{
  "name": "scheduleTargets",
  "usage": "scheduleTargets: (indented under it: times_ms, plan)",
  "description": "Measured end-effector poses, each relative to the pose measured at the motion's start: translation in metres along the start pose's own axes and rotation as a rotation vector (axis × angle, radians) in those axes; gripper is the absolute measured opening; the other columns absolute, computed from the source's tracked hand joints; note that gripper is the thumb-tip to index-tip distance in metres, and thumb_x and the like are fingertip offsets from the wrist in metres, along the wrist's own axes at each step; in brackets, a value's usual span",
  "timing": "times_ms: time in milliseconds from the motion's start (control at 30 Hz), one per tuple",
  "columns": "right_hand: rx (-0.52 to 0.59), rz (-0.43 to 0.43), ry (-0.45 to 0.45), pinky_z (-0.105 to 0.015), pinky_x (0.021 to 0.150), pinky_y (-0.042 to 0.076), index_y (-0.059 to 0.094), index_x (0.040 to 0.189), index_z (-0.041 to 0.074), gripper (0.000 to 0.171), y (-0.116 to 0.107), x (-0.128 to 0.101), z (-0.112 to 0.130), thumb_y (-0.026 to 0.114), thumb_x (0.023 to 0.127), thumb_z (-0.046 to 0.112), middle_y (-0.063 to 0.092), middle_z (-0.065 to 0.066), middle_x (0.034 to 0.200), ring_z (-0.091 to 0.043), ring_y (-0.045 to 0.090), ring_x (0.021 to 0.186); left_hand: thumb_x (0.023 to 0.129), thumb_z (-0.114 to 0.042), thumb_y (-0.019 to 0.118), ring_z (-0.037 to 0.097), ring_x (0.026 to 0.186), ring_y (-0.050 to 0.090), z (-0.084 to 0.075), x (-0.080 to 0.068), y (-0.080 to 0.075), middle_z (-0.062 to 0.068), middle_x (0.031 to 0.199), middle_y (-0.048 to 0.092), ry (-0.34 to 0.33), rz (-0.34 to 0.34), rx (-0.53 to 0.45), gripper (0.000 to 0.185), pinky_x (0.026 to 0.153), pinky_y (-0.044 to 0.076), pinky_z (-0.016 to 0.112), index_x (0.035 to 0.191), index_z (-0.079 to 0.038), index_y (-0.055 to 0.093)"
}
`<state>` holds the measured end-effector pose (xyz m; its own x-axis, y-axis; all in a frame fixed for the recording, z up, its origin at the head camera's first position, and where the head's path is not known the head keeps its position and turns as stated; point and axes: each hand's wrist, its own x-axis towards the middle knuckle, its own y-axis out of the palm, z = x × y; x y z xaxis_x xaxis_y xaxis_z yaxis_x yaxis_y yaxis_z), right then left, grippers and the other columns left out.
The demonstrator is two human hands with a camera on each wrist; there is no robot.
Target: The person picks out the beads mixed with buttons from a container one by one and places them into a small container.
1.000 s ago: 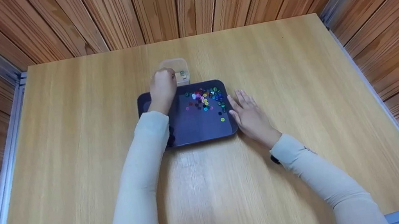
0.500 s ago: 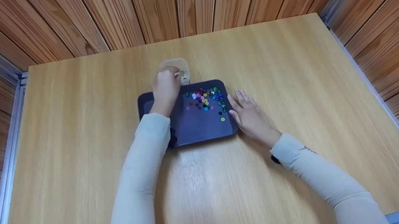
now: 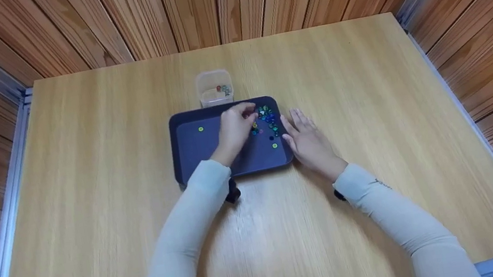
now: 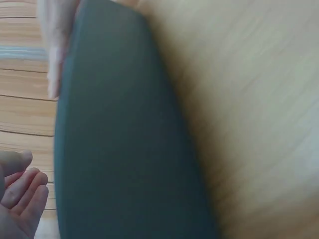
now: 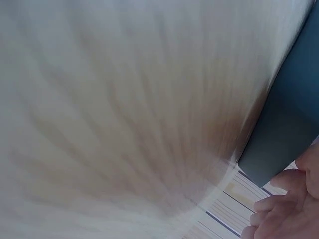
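In the head view, my left hand [image 3: 236, 128] reaches over the dark blue tray [image 3: 192, 166], bent fingers beside a cluster of small round shiny pieces [image 3: 267, 115], like beads or buttons. The left wrist view shows a gap between the thumb and the fingers [image 4: 30, 191], with nothing visible in it. This hand hides part of the cluster. My right hand [image 3: 311, 146] lies with straight fingers against the tray's right side. A yellow round piece [image 3: 200, 129] lies alone at the tray's left, another yellow one near the right wall.
Behind the tray, close to its back rim, stands a clear plastic box [image 3: 213, 81] with several small pieces inside, one reddish. The wooden table [image 3: 344, 70] is bounded by plank walls [image 3: 193, 9] and metal rails.
My left hand has left the box and come back toward me and right, over the tray. A reddish piece now shows in the box. The right hand stays put.
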<state>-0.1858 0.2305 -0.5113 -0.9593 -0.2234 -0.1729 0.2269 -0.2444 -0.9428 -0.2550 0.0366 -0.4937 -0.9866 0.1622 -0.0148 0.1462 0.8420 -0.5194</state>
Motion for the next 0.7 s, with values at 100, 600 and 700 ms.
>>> scheduleTargets:
  times_ms: [100, 600, 700]
  plan:
    - [0.008, 0.003, 0.005, -0.051, 0.126, 0.011, 0.018, 0.159, 0.011, 0.056, 0.0, 0.0, 0.0, 0.028, 0.109, 0.035, 0.009, -0.019, 0.167, -0.035, 0.004, 0.155, 0.092, -0.008, 0.069, 0.019, 0.102, 0.069, 0.006, -0.003, 0.01, 0.011, 0.113, 0.074, -0.016, 0.015, -0.035, 0.025, 0.09, 0.056, 0.03, 0.116, -0.004, 0.072]
    - [-0.002, -0.01, -0.013, -0.051, 0.126, 0.011, 0.02, 0.158, 0.011, 0.055, 0.001, 0.0, -0.001, 0.029, 0.109, 0.035, 0.009, -0.019, 0.167, -0.034, 0.007, 0.155, 0.088, -0.008, 0.074, 0.021, 0.109, 0.069, 0.015, -0.011, 0.04, 0.011, 0.112, 0.075, -0.028, 0.171, -0.079, 0.024, 0.098, 0.053, 0.032, 0.112, -0.004, 0.074]
    - [0.006, -0.022, -0.018, -0.052, 0.125, 0.013, 0.021, 0.158, 0.01, 0.055, 0.001, 0.0, -0.001, 0.03, 0.109, 0.034, 0.01, -0.02, 0.166, -0.035, 0.007, 0.155, 0.088, -0.008, 0.074, 0.021, 0.109, 0.069, 0.014, -0.011, 0.043, 0.01, 0.111, 0.076, -0.025, 0.174, -0.05, 0.023, 0.097, 0.054, 0.031, 0.111, -0.004, 0.075]
